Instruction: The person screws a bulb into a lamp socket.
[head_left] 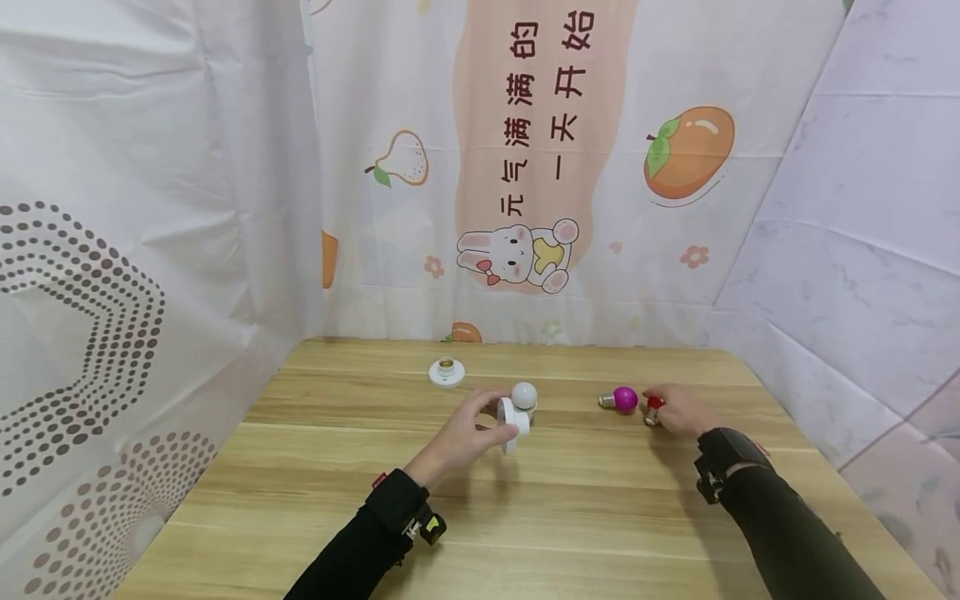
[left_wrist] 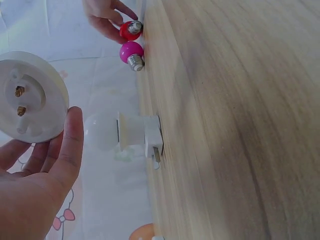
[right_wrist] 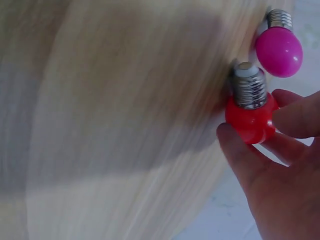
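My left hand (head_left: pixel 467 433) grips a round white lamp holder (head_left: pixel 516 425) by its rim, tipped on edge above the table. In the left wrist view, its back shows two brass screws. Just behind it stands a white bulb (head_left: pixel 524 395) in a white plug-in socket (left_wrist: pixel 134 131) with metal prongs. Off to the right, my right hand (head_left: pixel 678 408) holds a red bulb (right_wrist: pixel 250 122) between thumb and fingers, low at the tabletop, its metal screw base bare. Beside that lies a magenta bulb (head_left: pixel 625 400), its screw base pointing left.
A second round white lamp holder (head_left: pixel 447 375) lies flat near the back of the wooden table (head_left: pixel 570 508), its brass socket facing up. Printed cloth (head_left: pixel 405 225) hangs behind the table, with white sheets on both sides.
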